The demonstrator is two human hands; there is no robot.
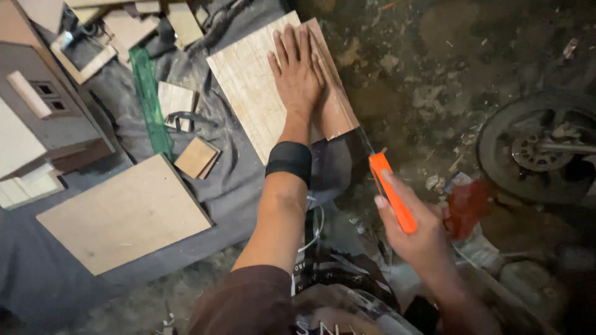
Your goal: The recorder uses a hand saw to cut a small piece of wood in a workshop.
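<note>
My left hand (298, 71) lies flat, fingers spread, on a pale wooden board (248, 93) that rests on a grey cloth. A black band wraps that wrist. My right hand (416, 229) grips an orange-handled cutter (391, 192); its thin blade points up toward the near right corner of the board, beside a brownish strip (338, 105) along the board's right edge.
A large plywood panel (124, 214) and small wooden squares (196, 157) lie on the grey cloth (236, 186) to the left. A model house (43, 111) stands at far left, with a green strip (149, 99) nearby. A wheel (540, 149) sits on the dirt floor at right.
</note>
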